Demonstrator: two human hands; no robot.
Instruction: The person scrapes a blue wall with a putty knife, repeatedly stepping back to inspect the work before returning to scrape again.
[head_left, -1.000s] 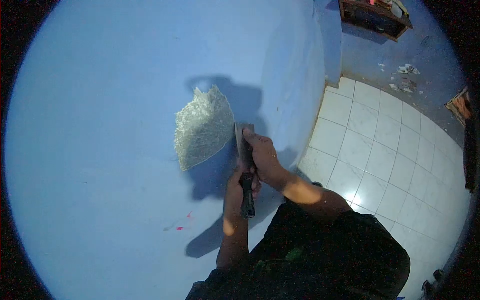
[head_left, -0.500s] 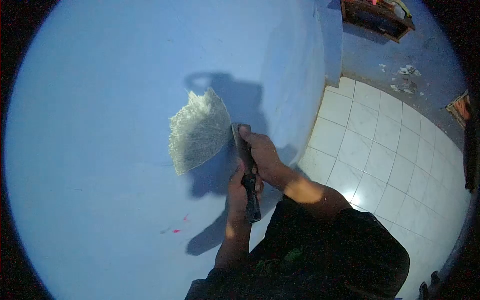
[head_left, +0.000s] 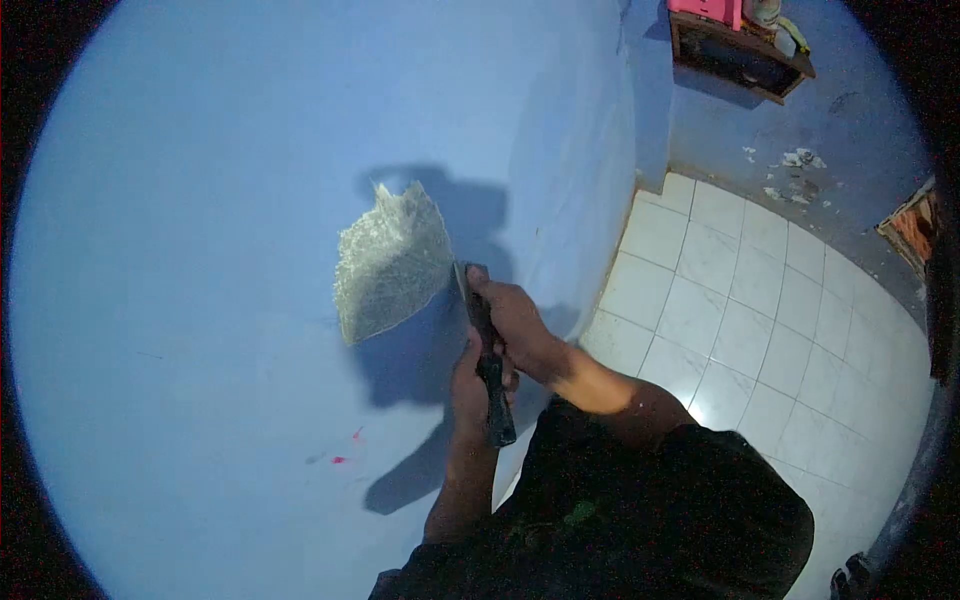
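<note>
Both hands hold a scraper [head_left: 481, 318] with a dark flat blade and a black handle, set lengthwise along the blue wall [head_left: 200, 250]. My left hand [head_left: 471, 392] is closed around the part where handle and blade meet, and the handle's butt points down. Higher up, my right hand [head_left: 515, 318] grips the blade from the right, its thumb near the top end. The blade's left edge lies at the right border of a pale, fan-shaped bare patch [head_left: 392, 262] in the wall's paint. Whether the edge presses on the wall cannot be told.
White floor tiles [head_left: 725, 300] spread to the right below the wall. A wooden shelf unit [head_left: 741, 60] with a pink item [head_left: 708, 10] on it stands at the upper right. Flaked paint [head_left: 803, 159] marks the far wall. Small pink marks [head_left: 340, 460] show lower on the near wall.
The view has shifted slightly, and the shelf shows lower with more of its pink item. Both hands and the scraper stay at the patch's right border, with the blade tilted a little differently.
</note>
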